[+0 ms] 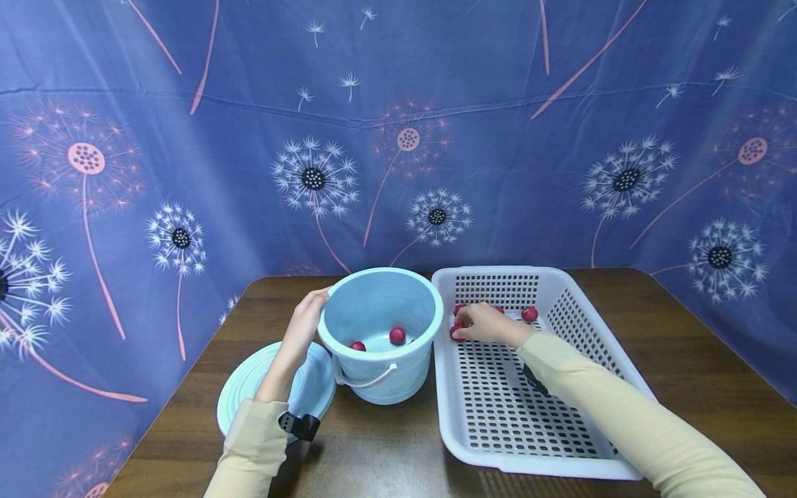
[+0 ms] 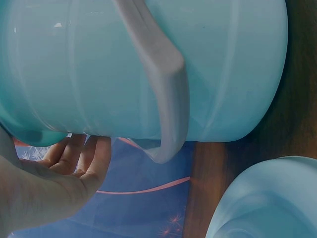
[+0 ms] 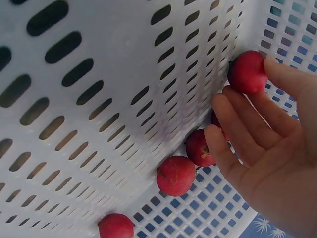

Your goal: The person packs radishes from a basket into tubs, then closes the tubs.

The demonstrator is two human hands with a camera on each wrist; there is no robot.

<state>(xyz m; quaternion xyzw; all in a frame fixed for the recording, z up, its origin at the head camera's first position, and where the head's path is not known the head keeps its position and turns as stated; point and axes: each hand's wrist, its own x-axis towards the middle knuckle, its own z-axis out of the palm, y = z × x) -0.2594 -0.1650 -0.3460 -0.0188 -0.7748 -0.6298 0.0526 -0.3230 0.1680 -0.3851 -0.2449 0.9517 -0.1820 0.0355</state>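
A light blue bucket (image 1: 386, 373) stands upright with two red radishes (image 1: 397, 336) visible inside. My left hand (image 1: 303, 324) holds the bucket's left rim; in the left wrist view its fingers (image 2: 101, 153) lie against the outer wall just below the rim, and the thumb is hidden. Inside a white slotted basket (image 1: 454, 443), my right hand (image 1: 487, 324) pinches a radish (image 3: 246, 72) between thumb and fingers near the basket's wall. Several more radishes (image 3: 176, 175) lie on the basket floor along that wall, some partly behind my fingers.
A round light blue lid (image 1: 243, 384) lies on the brown wooden table (image 1: 373, 456), left of the bucket and partly under my left forearm. The bucket's pale handle (image 2: 171, 94) hangs down its side. A blue dandelion-print cloth (image 1: 498, 173) hangs behind the table.
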